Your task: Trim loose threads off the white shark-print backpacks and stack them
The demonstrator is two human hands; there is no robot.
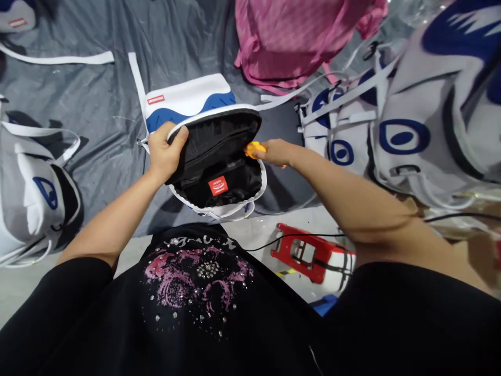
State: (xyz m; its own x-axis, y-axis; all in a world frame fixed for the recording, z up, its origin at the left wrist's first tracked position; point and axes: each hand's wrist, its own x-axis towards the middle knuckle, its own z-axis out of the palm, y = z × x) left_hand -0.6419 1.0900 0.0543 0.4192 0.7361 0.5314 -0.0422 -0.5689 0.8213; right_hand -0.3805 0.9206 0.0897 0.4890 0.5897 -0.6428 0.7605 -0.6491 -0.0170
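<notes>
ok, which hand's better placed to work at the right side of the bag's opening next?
Probably the right hand: it already holds the yellow tool there. The left hand grips the flap at the opposite side.

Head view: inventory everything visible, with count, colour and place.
open bag: one, white-blue, centre
inner label: one, red, inside it
other bags: several, white-blue, left, right
backpack: one, pink, top
cloth: one, grey, beneath bags
handheld item: one, orange, centre
floor object: one, red-white, lower right
cable: at least one, black, across it
blue item: one, blue, bottom
shirt: one, black, bottom
left grip: one, bare, on open bag
right grip: one, bare, on handheld item
</notes>
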